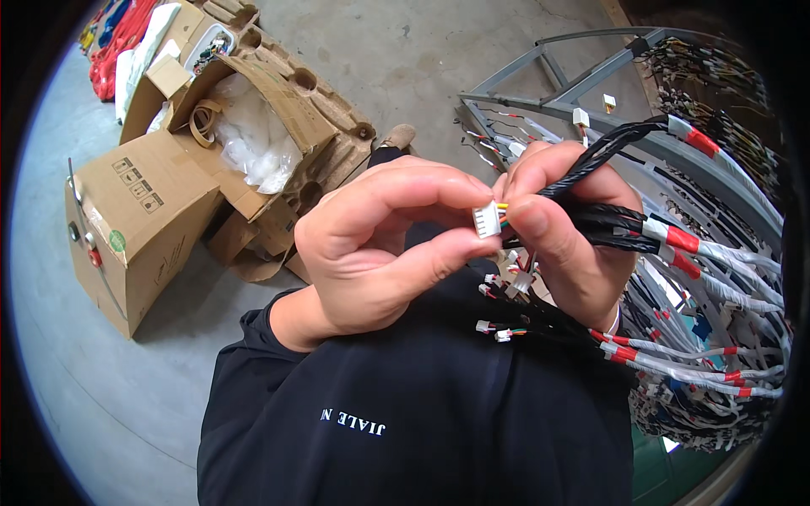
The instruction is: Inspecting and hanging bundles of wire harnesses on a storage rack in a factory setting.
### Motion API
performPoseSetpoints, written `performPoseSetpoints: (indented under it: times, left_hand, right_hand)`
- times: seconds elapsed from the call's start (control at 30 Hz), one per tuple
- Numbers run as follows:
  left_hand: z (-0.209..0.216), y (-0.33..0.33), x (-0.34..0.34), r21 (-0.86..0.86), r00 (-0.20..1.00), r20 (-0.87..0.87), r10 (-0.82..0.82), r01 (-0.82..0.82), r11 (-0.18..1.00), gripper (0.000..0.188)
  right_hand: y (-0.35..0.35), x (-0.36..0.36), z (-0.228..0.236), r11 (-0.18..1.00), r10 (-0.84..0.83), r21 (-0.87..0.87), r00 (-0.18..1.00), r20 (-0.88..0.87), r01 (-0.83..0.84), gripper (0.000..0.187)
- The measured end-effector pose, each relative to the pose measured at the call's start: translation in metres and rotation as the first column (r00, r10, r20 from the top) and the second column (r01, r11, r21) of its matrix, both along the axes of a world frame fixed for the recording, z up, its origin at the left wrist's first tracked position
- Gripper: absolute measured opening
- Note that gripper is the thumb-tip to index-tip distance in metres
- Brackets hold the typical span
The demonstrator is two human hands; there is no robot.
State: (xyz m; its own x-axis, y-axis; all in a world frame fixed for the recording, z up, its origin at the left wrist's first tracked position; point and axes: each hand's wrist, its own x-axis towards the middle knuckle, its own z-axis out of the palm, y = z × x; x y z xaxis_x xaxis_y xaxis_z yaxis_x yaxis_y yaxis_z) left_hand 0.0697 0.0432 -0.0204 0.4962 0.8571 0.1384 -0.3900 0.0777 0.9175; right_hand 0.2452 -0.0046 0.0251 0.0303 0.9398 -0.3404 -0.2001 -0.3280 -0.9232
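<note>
Between the thumb and index fingertip of my left hand (371,244) is a small white wire connector (487,221), its row of slots facing left. Thin coloured wires run from its back into my right hand (574,236). That hand pinches the wires close behind the connector, with black-sleeved cables (607,143) passing through its fingers. These cables continue right into white wrapping with red tape bands (679,239). Below the right hand hang several more cable ends with small white connectors (504,335), in front of my dark shirt.
A grey metal rack (548,101) at right carries many hanging cables (717,152). At left stand a closed cardboard box (139,228) and an open box holding clear plastic bags (253,135). Behind them lies a brown moulded pallet (325,97) on the grey floor.
</note>
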Motion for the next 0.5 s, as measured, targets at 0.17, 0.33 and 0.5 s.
performPoseSetpoints:
  times: [0.17,0.33,0.5]
  left_hand:
    - [-0.003,0.000,0.002,-0.223,0.990,0.133,-0.040,0.069,0.972,0.030]
    - [-0.007,0.001,0.006,-0.174,0.996,0.080,-0.025,0.039,0.984,0.029]
    - [-0.010,0.004,0.007,-0.142,0.999,0.027,-0.019,0.022,0.990,0.029]
  right_hand:
    - [0.000,-0.002,0.000,0.999,-0.038,-0.005,0.999,-0.005,0.038,0.021]
    - [0.000,-0.008,0.001,0.991,-0.132,-0.007,0.990,-0.044,0.131,0.017]
    - [0.001,-0.007,0.004,0.988,-0.140,-0.043,0.982,0.129,0.147,0.013]
